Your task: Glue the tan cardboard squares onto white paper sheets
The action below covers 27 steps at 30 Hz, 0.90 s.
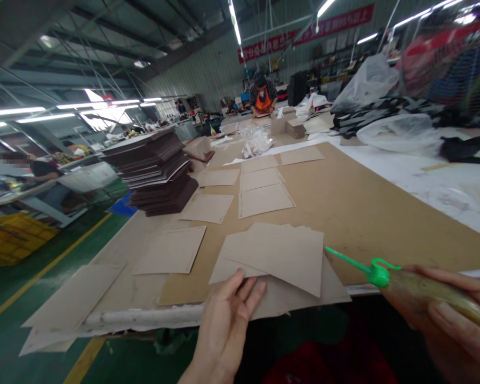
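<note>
Pointing left at fanned cards [290, 253], bottle [410, 288] is held in right hand [454, 314]; left hand [230, 314] nearer, at their edge, grip cannot be told.

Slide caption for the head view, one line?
Left hand at fanned beige sheets, right hand holding a green-nozzled bottle, dark stack farther back.

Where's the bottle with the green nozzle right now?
The bottle is at the head view's lower right, in the right hand, its green nozzle pointing toward the fanned sheets.
</note>
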Each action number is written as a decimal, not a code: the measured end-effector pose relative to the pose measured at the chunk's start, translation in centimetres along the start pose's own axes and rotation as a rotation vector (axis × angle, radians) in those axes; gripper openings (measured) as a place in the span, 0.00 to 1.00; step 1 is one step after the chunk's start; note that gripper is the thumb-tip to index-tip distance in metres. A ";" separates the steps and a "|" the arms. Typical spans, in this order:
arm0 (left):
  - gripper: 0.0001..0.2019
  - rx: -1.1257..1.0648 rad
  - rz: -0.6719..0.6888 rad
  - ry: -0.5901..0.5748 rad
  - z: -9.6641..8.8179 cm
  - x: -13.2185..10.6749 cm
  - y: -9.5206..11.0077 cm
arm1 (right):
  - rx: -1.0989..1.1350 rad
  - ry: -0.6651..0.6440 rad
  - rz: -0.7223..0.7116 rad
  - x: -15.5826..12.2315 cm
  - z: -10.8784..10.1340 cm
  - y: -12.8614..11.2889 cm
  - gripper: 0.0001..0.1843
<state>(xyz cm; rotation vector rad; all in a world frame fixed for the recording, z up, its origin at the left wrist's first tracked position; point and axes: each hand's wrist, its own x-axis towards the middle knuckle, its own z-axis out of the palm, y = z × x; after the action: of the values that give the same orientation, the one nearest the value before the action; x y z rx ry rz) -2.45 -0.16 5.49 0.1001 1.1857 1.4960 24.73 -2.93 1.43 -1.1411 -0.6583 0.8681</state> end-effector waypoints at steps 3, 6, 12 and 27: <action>0.04 0.069 -0.211 -0.044 -0.5 -1.8 -0.3 | 0.016 0.024 0.010 0.2 0.0 0.0 0.24; 0.08 0.147 -0.427 -0.181 -0.1 -3.5 -1.2 | 0.011 0.043 0.025 0.3 0.0 -0.1 0.23; 0.08 0.601 0.046 -0.437 0.2 -2.9 -1.2 | -0.035 0.036 0.056 0.0 -0.4 -0.9 0.19; 0.11 1.239 1.035 -0.377 -3.2 6.2 0.6 | -0.486 -0.567 -0.663 2.6 8.7 -0.3 0.14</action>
<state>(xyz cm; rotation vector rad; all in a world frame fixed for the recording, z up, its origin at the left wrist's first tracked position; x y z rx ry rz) -6.94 2.88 1.07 1.9656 1.6545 1.1766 19.00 3.52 4.40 -0.9840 -1.6755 0.4494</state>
